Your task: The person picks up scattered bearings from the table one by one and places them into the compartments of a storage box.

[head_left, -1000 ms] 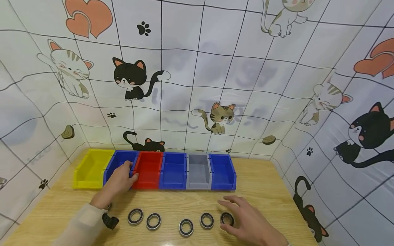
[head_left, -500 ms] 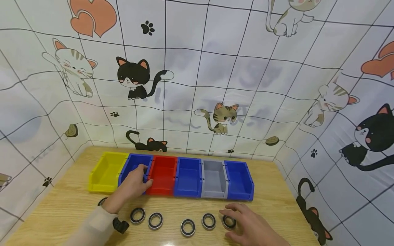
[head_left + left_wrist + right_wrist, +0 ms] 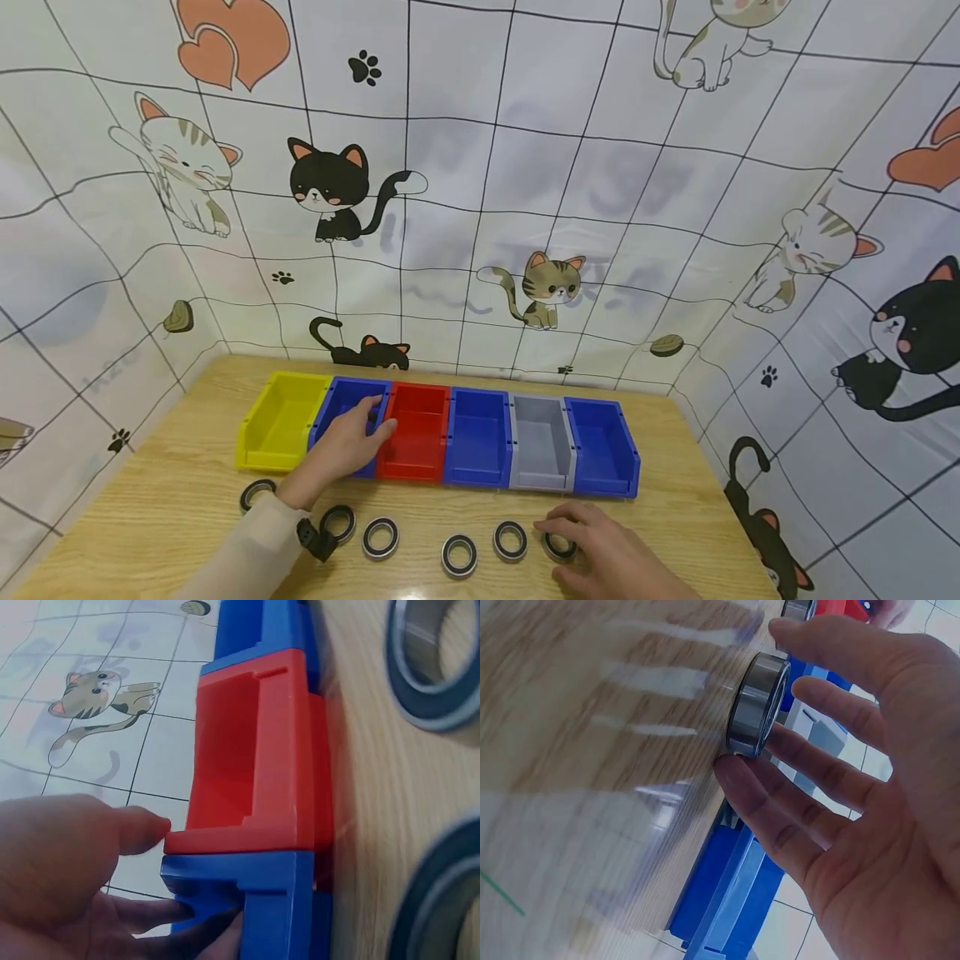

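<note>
A row of joined storage bins stands on the table: a yellow bin, a blue bin, a red bin, a second blue bin, a grey bin and a third blue bin. My left hand pinches the wall between the first blue bin and the red one, fingers inside the blue, thumb on the red side. My right hand lies loosely curved around a ball bearing standing on edge in the right wrist view; its thumb is apart from it.
More ball bearings lie flat between the hands: one, another and a third. Two others, a bearing and a bearing, are near my left forearm. A cat-print curtain hangs behind the wooden table.
The whole bin row has slid to the right along the table with my left hand on it. My right hand has come slightly closer around the bearing. The view has shifted a little.
</note>
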Demonstrator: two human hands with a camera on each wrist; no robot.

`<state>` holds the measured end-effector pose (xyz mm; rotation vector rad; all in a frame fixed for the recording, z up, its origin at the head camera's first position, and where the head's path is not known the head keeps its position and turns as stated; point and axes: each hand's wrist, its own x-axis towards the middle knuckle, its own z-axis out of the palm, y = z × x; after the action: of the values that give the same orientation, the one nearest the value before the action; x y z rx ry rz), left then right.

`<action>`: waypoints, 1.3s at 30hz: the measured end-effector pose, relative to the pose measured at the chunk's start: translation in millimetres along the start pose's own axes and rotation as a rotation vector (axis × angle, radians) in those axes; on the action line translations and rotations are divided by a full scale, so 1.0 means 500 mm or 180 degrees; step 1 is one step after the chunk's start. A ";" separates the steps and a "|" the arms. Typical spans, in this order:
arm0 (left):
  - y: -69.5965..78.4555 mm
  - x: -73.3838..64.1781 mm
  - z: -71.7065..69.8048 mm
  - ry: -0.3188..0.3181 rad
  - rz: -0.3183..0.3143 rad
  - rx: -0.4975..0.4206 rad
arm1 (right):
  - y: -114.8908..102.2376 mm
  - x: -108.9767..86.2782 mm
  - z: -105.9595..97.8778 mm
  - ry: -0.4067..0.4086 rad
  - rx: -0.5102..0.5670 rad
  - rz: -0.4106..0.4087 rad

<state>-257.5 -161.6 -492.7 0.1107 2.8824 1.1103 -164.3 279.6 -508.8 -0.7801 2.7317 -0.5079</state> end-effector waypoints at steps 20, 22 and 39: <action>-0.005 0.011 -0.009 -0.0234 -0.0215 -0.0486 | 0.000 0.017 -0.012 -0.0142 0.0154 0.0016; -0.005 0.011 -0.010 -0.0241 -0.0204 -0.0491 | 0.000 0.018 -0.012 -0.0167 0.0156 0.0037; -0.008 0.014 -0.013 -0.0260 -0.0215 -0.0441 | 0.006 0.011 -0.041 0.0481 -0.0284 -0.0342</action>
<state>-264.9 -168.3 -491.0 0.0513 2.7074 1.2575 -177.1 284.1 -492.2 -0.9515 2.8801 -0.4886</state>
